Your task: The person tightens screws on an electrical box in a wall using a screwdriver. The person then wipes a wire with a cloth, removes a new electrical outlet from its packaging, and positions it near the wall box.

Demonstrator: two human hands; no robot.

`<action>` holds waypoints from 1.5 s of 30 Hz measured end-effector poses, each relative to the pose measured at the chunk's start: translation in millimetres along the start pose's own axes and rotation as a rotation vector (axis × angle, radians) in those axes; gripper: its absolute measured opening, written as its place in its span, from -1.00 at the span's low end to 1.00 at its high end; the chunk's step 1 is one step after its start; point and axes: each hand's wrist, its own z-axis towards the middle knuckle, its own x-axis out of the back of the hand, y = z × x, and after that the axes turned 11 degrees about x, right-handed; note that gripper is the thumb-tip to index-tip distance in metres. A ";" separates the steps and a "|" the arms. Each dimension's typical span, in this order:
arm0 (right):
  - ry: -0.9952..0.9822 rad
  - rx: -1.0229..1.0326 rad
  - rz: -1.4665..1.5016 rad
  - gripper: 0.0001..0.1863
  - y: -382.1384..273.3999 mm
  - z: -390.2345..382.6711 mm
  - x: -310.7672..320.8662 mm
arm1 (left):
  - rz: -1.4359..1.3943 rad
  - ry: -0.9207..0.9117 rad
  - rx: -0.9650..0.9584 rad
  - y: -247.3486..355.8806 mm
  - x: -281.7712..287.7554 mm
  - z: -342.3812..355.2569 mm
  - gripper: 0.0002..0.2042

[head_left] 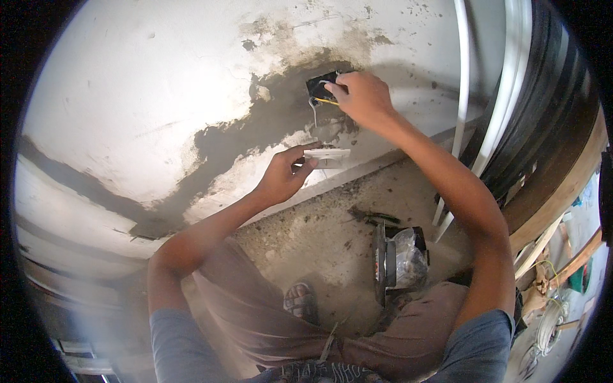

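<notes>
A black electrical back box [317,85] is set into the wall, with patches of grey mortar around it. Wires come out of it, among them a yellow one [327,101] and a pale one [313,113] that hangs down. My right hand [365,97] is at the box's right side, fingers pinched at its opening; a wire seems to be between the fingertips, but its end is hidden. Below the box, my left hand [287,173] grips a white socket faceplate [327,155] by its left end, tilted so its edge shows.
On the floor before me stands a black box-like case [408,258] with clear plastic in it, and dark-handled pliers [377,217] lie beyond it. White pipes [461,83] and a stack of dark curved sheets [543,121] lean at the right. A cable coil [549,325] lies at lower right.
</notes>
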 end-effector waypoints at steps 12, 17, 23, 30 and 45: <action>-0.679 -0.213 0.783 -0.77 17.6 3.7 35.5 | 0.029 -0.018 0.068 0.2 6.5 -6.9 -0.62; -0.802 -0.326 0.991 -0.75 24.3 -1.2 29.2 | 0.024 -0.018 0.074 6.2 6.8 -8.3 -0.63; -0.287 -0.323 1.274 -0.78 -3.2 -15.0 -8.3 | 0.001 0.030 -0.016 -15.0 4.7 -1.4 -0.58; -0.390 -0.119 0.945 -0.76 9.7 -26.4 8.6 | 0.007 -0.003 0.061 -7.1 -5.3 4.9 -0.63; -0.183 0.039 0.670 -0.78 11.1 -2.1 14.6 | -0.014 -0.003 0.077 -6.7 -14.3 10.3 -0.63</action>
